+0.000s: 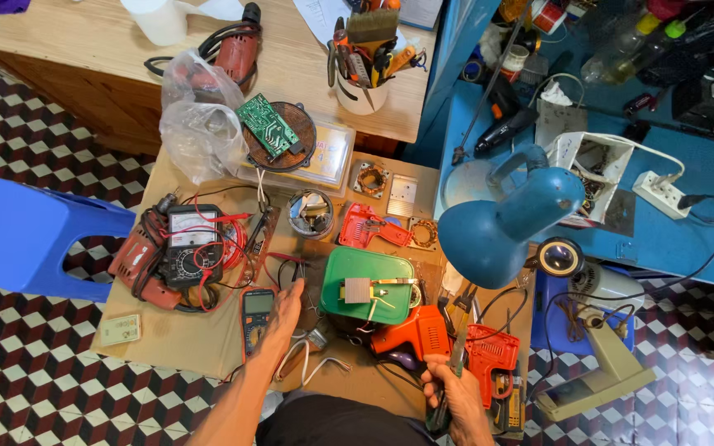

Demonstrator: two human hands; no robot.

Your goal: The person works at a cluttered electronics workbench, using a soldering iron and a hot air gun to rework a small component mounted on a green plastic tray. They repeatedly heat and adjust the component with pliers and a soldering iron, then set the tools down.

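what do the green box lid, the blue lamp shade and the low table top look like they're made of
Green box lid: probably plastic, with a smooth, even colour, soft sheen and rounded moulded corners.
Blue lamp shade: likely painted metal; glossy coat with a bright highlight along the dome, though hard plastic can't be ruled out.
Low table top: looks like bare plywood or board, matt tan, with scuffs and no shine.

head view | looks steeply down (near) | workbench (175, 339) fills frame

2 meter screens (258, 303) — grey, rectangular — beside clear plastic bag (196, 116).
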